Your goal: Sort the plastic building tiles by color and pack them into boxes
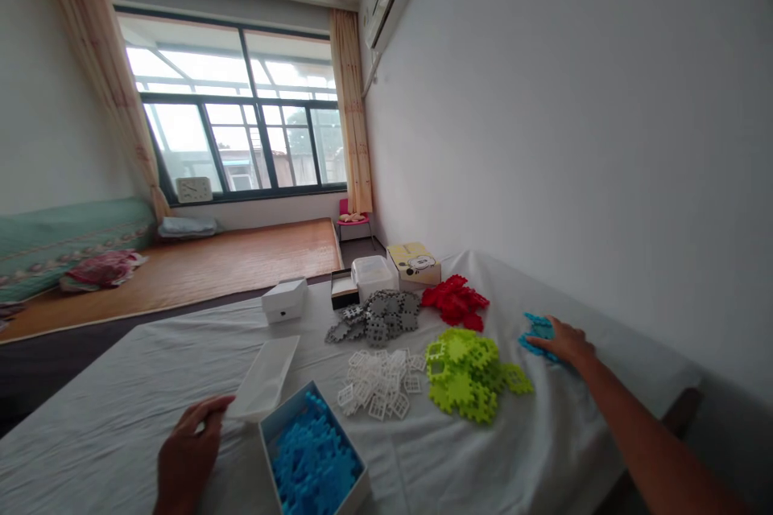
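My right hand (561, 340) reaches out to the far right of the white-covered table (150, 370) and rests on a few light blue interlocking tiles (536, 330), fingers curled over them. My left hand (190, 455) is at the near edge, fingers closed on the rim of a white box lid (266, 378). Beside it stands an open white box of blue tiles (314, 459). Piles of green tiles (468, 374), white tiles (378, 382), grey tiles (378, 315) and red tiles (454, 302) lie between the hands.
At the table's far edge stand a small white box (283, 299), a clear plastic container (373, 275), a dark box (343, 290) and a cardboard box (414, 264). A white wall runs along the right. Beyond are a wooden platform, bedding and a window.
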`<state>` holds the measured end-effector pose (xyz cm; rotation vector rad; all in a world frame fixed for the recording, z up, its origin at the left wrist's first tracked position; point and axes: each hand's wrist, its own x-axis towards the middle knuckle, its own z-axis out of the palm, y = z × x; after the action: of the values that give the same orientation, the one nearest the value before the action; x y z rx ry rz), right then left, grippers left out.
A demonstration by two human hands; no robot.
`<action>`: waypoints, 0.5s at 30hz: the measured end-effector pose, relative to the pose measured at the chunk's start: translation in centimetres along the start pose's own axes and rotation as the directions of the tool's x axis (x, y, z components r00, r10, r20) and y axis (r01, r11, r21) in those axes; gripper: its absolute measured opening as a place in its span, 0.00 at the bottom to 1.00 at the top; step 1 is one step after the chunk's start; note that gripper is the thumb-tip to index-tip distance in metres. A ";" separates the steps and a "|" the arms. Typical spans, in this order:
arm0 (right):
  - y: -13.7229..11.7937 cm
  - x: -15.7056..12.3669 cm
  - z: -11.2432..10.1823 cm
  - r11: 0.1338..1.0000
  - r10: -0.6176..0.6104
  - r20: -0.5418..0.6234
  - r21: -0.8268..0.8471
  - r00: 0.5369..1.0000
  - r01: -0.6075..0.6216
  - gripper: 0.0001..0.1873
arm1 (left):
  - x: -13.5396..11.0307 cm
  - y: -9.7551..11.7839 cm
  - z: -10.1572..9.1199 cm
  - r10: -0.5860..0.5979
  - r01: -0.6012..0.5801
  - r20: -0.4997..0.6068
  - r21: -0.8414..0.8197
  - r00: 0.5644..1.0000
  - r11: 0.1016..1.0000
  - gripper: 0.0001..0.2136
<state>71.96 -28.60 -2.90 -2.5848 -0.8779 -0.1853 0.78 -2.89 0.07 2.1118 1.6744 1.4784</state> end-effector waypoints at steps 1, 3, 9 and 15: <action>-0.1 0.2 0.2 0.999 -0.032 -0.023 -0.007 0.999 0.031 0.45 | 0.0 -0.1 0.0 -0.010 0.010 0.004 0.000 1.000 1.000 0.13; -0.2 0.5 0.3 0.995 -0.093 -0.069 -0.034 0.993 0.091 0.41 | 0.1 -0.1 -0.1 -0.017 0.017 0.010 -0.007 1.000 1.000 0.13; 0.2 1.1 0.0 0.985 -0.106 -0.083 0.130 0.991 0.116 0.38 | 0.1 0.3 -0.2 -0.026 0.026 0.020 -0.026 0.999 0.999 0.13; 0.1 3.4 -1.2 0.982 -0.013 -0.075 0.186 0.997 0.027 0.23 | 0.1 0.2 -0.3 -0.015 0.016 0.040 -0.035 0.999 0.999 0.13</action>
<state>74.67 -27.30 -1.00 -2.3810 -0.8521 -0.1931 0.68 -3.07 0.42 2.0919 1.6353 1.4406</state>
